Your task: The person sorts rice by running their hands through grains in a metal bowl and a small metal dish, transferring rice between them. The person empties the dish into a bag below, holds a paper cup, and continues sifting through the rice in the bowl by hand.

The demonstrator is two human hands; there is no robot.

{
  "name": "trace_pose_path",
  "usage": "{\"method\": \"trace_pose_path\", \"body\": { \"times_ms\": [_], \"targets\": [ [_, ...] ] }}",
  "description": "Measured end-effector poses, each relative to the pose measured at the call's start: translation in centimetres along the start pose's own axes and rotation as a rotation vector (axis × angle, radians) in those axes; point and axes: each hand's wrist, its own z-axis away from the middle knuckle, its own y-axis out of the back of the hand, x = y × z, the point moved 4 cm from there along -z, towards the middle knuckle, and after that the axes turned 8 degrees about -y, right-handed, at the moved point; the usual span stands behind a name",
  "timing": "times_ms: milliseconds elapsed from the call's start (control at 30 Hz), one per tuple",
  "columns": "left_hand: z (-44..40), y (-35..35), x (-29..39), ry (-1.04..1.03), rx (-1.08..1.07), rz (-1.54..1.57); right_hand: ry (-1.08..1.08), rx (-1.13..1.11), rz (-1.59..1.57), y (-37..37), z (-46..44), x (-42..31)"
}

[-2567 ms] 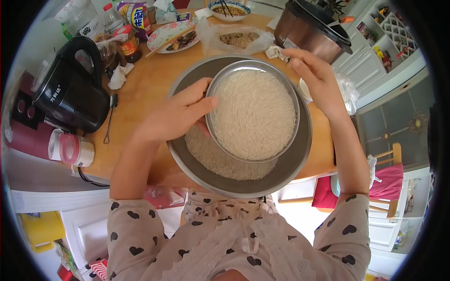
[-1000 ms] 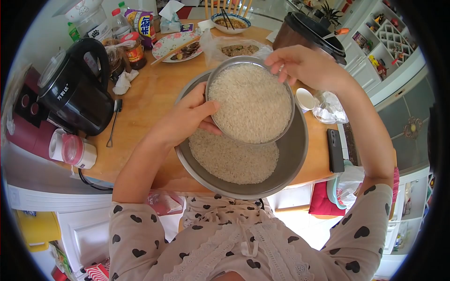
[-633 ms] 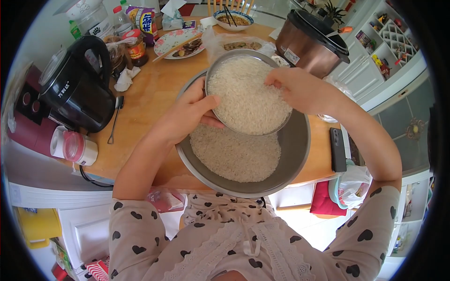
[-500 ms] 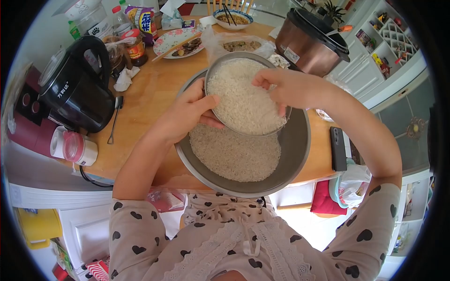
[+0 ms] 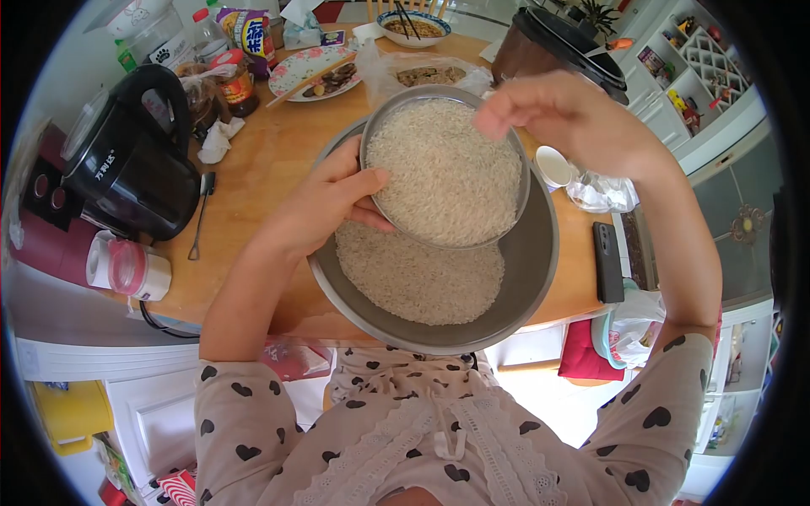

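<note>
My left hand grips a round metal dish by its left rim, thumb over the edge and fingers beneath. White rice fills the dish, which is held above a large metal basin. More rice lies in the basin's bottom, partly hidden by the dish. Over the dish's upper right rim is my right hand, raised with bent fingers. Motion blurs its fingertips, so whether they hold anything does not show.
A black kettle and a long-handled spoon are at left. Behind the basin are a flowered plate, a bowl with chopsticks and a bagged dish. A cooker, paper cup and phone are at right.
My right hand has lifted off the rice and moved up and right, past the dish's rim. The paper cup has come into view. My left hand still holds the dish.
</note>
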Motion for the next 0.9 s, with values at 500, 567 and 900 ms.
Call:
{"method": "trace_pose_path", "body": {
  "times_ms": [500, 567, 900],
  "targets": [
    [0.2, 0.3, 0.1, -0.010, -0.019, -0.030, 0.074, 0.039, 0.320, -5.5, 7.4, 0.0],
    [0.1, 0.3, 0.0, -0.009, -0.023, -0.024, 0.067, 0.020, 0.324, -5.8, 7.2, -0.1],
    [0.2, 0.1, -0.1, 0.070, -0.080, 0.062, 0.137, -0.062, 0.155, -7.5, 4.7, -0.3]
  ]
}}
